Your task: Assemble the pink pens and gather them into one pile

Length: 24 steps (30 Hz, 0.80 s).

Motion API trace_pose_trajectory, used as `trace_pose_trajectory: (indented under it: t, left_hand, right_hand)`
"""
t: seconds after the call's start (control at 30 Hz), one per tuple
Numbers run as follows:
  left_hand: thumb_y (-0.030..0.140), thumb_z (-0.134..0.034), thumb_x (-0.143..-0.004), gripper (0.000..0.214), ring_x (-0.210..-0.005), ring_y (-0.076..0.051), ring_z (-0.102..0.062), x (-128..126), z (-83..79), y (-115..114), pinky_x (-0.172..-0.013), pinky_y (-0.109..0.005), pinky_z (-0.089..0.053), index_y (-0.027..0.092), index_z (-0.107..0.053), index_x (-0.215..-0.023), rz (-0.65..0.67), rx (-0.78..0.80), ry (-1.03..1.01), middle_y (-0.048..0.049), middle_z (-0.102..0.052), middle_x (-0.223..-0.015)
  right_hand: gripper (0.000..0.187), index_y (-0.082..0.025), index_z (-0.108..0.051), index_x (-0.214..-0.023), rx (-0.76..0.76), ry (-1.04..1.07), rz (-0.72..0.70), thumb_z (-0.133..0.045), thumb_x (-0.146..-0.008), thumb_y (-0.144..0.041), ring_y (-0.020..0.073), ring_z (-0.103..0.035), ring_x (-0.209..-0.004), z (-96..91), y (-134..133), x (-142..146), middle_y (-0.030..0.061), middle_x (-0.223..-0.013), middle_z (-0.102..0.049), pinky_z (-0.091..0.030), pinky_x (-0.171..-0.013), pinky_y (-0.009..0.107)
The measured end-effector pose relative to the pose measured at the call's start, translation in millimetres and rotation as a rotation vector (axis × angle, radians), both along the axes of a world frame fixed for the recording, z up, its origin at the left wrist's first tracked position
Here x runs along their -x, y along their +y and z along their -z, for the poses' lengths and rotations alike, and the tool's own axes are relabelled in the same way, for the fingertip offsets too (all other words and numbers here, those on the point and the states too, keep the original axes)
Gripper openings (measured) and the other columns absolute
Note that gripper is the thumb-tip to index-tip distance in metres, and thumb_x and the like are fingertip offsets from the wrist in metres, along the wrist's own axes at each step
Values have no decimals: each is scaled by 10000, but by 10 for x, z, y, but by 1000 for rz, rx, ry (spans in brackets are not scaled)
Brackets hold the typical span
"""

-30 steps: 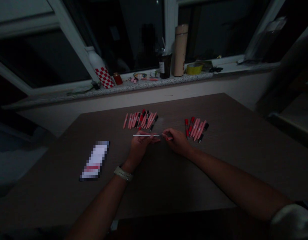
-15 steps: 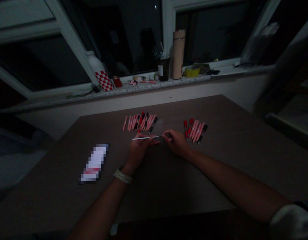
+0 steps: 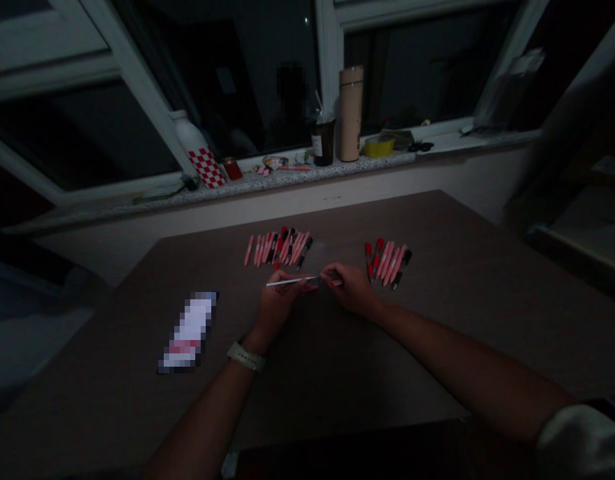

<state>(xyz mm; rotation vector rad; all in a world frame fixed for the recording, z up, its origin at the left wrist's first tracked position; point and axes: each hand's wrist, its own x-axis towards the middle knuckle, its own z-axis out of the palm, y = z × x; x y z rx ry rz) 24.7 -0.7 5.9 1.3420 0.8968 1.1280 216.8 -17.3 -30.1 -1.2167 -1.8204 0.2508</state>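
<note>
My left hand is closed on a thin white pen refill, which lies nearly level across the fingers with its tip toward the right. A pink piece, perhaps a pen barrel, shows under the left fingertips. Close by on the right, my right hand has its fingers pinched around a small red-and-pink pen part. The fingertips of both hands almost meet at the refill's tip; the dim light hides whether they touch. Beyond the left hand lies a group of pink, red and black pens.
A smaller group of pens lies past my right hand. On the brown table a phone, blurred out, rests at the left. The windowsill holds a checkered bottle, a dark cup, a tan flask and yellow tape.
The view has shifted slightly. Both hands keep nearly the same place and hold; the white refill is tilted a little more, its left end lower.
</note>
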Motion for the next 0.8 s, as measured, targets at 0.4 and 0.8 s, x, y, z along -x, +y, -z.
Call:
trace_pose_trajectory:
  t: [0.4, 0.8]
  left_hand:
    - [355, -764, -747, 337, -732, -201, -729, 41, 52, 39, -617, -268, -514, 175, -489, -819, 32, 11, 2, -68, -759, -890]
    - [359, -754, -747, 293, -774, -192, -713, 30, 81, 42, -622, -249, -513, 169, -559, -857, 90, 47, 43, -57, -744, -827]
  right_hand:
    - [109, -204, -643, -973, -14, 58, -64, -573, -891, -223, 151, -658, -708, -54, -46, 14, 36, -853, -725, -453, -654, 242]
    - [206, -228, -641, -1032, 8, 131, -148, -592, -847, -152, 160, -715, -820, -12, -17, 15, 24, -916, -753, -515, -694, 252]
